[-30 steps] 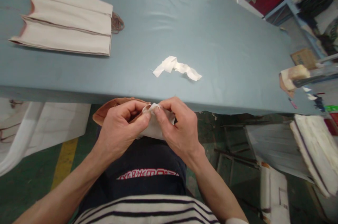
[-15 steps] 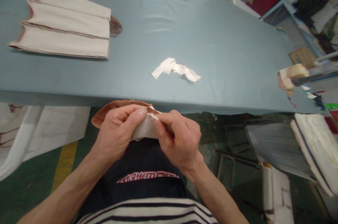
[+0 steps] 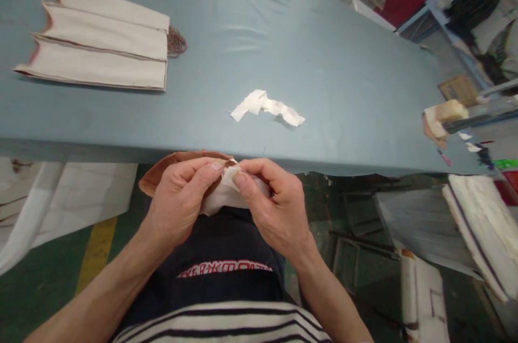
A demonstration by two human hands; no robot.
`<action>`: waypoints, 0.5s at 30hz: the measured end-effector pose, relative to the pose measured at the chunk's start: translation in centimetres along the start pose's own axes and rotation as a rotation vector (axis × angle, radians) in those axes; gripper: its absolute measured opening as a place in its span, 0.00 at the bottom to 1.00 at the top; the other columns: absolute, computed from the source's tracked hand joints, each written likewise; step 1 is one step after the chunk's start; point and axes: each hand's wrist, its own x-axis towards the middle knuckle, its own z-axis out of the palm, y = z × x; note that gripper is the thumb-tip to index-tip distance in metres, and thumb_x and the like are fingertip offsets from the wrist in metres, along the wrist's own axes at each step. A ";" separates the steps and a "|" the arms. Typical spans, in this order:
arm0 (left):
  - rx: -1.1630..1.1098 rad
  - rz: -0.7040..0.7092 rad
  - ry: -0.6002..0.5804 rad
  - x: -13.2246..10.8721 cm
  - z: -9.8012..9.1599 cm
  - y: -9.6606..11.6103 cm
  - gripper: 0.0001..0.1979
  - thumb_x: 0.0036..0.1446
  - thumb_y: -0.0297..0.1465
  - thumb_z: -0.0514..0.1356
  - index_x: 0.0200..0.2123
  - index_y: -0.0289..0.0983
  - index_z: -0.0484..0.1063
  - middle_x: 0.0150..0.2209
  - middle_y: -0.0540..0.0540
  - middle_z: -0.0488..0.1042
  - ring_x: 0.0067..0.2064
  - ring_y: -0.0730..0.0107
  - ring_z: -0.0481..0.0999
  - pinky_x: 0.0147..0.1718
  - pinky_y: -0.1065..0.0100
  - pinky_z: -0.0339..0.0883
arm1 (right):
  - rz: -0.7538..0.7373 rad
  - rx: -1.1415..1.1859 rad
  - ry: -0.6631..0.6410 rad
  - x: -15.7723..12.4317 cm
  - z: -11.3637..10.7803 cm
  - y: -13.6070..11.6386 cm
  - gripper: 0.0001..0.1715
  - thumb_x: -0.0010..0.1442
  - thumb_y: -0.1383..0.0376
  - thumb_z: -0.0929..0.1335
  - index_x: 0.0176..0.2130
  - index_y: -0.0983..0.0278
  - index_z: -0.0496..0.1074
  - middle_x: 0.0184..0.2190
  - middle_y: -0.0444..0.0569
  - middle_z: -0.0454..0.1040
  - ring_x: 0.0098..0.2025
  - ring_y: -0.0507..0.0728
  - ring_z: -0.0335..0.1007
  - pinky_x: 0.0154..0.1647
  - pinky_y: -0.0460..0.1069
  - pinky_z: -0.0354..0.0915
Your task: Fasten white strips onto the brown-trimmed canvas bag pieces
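Close to my body, at the table's front edge, I hold a piece of brown and white fabric. Its brown side bulges out past my left hand, whose thumb and fingers pinch the edge. My right hand pinches the white part just beside it, thumb on top. Between the two sets of fingertips a small strip of brown shows. Most of the cloth is hidden under my hands. Beyond them a crumpled white fabric strip lies on the table.
Three folded cream fabric pieces with brown edges lie at the left of the blue-green table cover, a bundle of brown cord beside them. A cardboard box is at the far right. Cream padded pieces stand below right.
My right hand has shifted its grip: its thumb now presses on top of the white cloth, and more white shows between my hands. The left hand has barely moved.
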 end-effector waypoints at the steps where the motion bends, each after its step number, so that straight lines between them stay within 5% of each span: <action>1: 0.003 -0.001 0.002 0.0 0.0 -0.1 0.15 0.58 0.45 0.69 0.29 0.40 0.86 0.24 0.49 0.75 0.26 0.70 0.66 0.23 0.69 0.60 | 0.017 0.014 -0.011 0.1 0.1 0.1 0.11 0.73 0.58 0.72 0.39 0.59 0.83 0.35 0.47 0.86 0.33 0.56 0.78 0.38 0.49 0.74; 8: 0.010 -0.022 -0.001 0.0 -0.3 -0.4 0.18 0.61 0.46 0.68 0.28 0.39 0.84 0.23 0.49 0.69 0.25 0.69 0.62 0.22 0.68 0.57 | 0.142 0.177 0.001 0.1 0.2 0.7 0.13 0.69 0.55 0.73 0.38 0.61 0.79 0.30 0.43 0.81 0.29 0.52 0.71 0.30 0.46 0.67; 15: 0.062 -0.016 -0.032 0.0 -0.8 -0.7 0.20 0.65 0.49 0.67 0.28 0.40 0.84 0.23 0.50 0.67 0.26 0.69 0.61 0.24 0.67 0.57 | 0.167 0.221 0.019 0.3 0.7 0.3 0.13 0.67 0.54 0.74 0.38 0.61 0.79 0.33 0.45 0.84 0.33 0.54 0.77 0.34 0.47 0.71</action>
